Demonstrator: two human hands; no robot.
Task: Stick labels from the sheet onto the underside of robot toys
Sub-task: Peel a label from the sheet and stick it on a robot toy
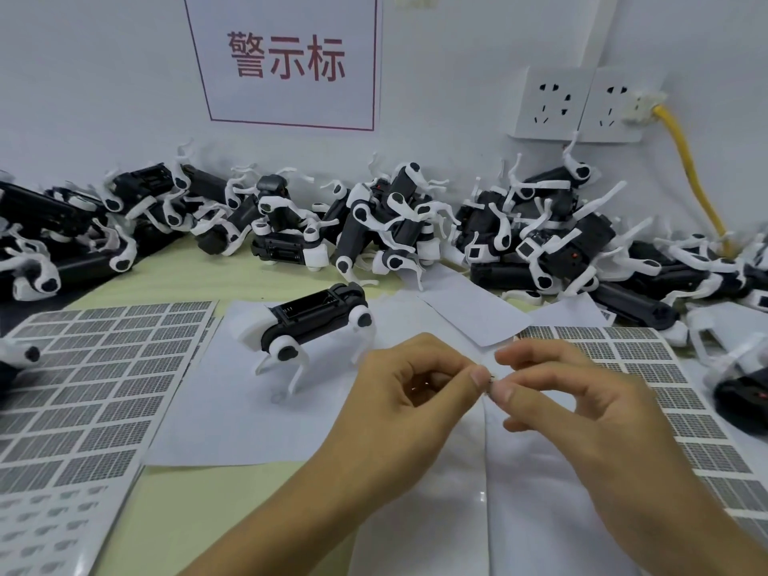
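The pale green worktop [195, 272] runs up to a white wall, where a red-bordered sign [286, 60] with red characters hangs beside two white sockets [582, 103], a yellow cable [690, 168] dropping from the right one; along the back of the worktop a long heap of robot toys [399, 218], black bodies with white legs, lies jumbled from the left edge to the right. A large label sheet [83, 392] of grey printed rectangles lies at the left, and a second label sheet [665, 392] lies at the right, partly under the right hand; blank white backing papers [232, 413] cover the middle. One robot toy [318, 326] lies apart on that paper, underside up so its open black compartment shows, legs splayed toward the camera, just beyond the left hand and not touching it. The left hand [399, 405] and the right hand [582, 409] meet at the centre, fingers curled, thumb and forefinger tips of each in a tight pinching grip on a small label [490, 382] held between them above the paper; the label is mostly hidden by the fingertips and its print cannot be read.
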